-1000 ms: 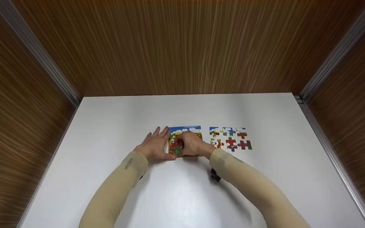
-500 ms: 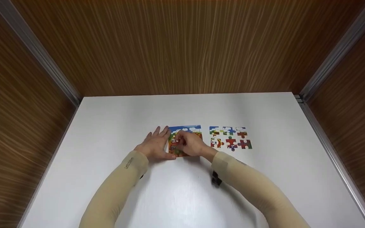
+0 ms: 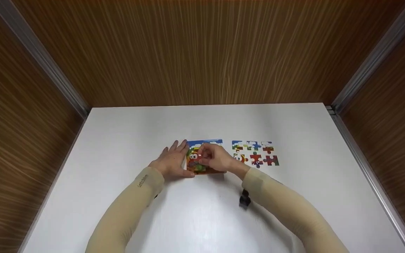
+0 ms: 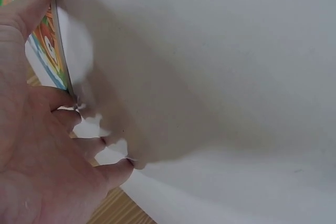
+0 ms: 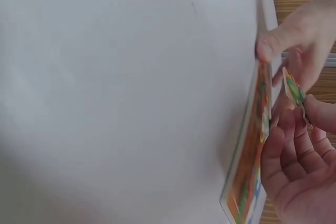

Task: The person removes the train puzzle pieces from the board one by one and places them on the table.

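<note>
A flat puzzle board [image 3: 204, 141] with a bright cartoon picture lies on the white table. My left hand [image 3: 171, 162] is spread along its left side, fingers straight, thumb at the near left corner. In the left wrist view the fingertips of this hand [image 4: 47, 156] rest on the table beside the board [image 4: 51, 51]. Over the board, my right hand [image 3: 220, 158] pinches a small puzzle piece. The right wrist view shows this green and orange puzzle piece [image 5: 294, 92] tilted on edge between thumb and fingers, raised off the board [image 5: 244, 182].
Right of the board, several loose puzzle pieces [image 3: 256, 158] lie in two rows on the table [image 3: 135, 126]. Wood-grain panels [image 3: 202, 52] rise at the back and both sides. A black device [image 3: 244, 199] sits under the right wrist.
My right hand has shifted to the right over the board, pinching the piece, and more of the cartoon face on the left half shows. My left hand has stayed in place.
</note>
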A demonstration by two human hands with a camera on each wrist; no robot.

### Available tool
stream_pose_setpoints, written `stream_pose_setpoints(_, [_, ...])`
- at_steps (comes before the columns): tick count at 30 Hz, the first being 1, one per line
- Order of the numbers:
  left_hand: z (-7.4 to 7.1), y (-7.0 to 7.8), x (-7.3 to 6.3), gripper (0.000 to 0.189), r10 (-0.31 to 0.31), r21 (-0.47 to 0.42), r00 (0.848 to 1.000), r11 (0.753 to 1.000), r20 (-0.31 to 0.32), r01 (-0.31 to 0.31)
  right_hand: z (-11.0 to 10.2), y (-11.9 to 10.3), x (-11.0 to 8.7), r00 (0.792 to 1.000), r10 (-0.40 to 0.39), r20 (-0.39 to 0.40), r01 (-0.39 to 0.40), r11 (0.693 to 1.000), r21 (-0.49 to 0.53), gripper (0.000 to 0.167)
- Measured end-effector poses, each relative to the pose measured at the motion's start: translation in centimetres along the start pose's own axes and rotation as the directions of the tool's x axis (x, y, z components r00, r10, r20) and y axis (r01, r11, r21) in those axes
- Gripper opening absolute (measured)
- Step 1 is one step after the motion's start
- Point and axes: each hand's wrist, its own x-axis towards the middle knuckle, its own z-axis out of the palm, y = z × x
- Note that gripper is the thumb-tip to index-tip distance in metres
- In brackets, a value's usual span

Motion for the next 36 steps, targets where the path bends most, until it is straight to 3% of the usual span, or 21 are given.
stream_pose_setpoints(9, [0.0,-0.1,0.1,0.131,-0.014,0.000,1.000,1.000,0.014,0.014,-3.1,0.2,-1.8,0.999,0.045,0.009,-0.046,0.998,0.032,0.021])
stream_pose_setpoints(20, [-0.2,0.1,-0.1,0.130,-0.011,-0.002,1.000,1.000,0.007,0.011,-7.6,2.9,-5.1,0.994,0.094,-0.048,-0.093,0.995,0.023,0.020])
stream_pose_setpoints(27, [-0.2,-0.1,-0.1,0.131,0.004,-0.001,1.000,1.000,0.015,-0.004,-8.2,5.0,-7.6,0.985,0.147,-0.086,-0.148,0.989,0.002,0.020])
stream_pose_setpoints(36, [-0.2,0.1,0.1,0.132,-0.004,0.005,1.000,1.000,0.015,0.004,-8.1,6.6,-9.8,0.983,0.146,-0.110,-0.151,0.988,-0.043,0.017])
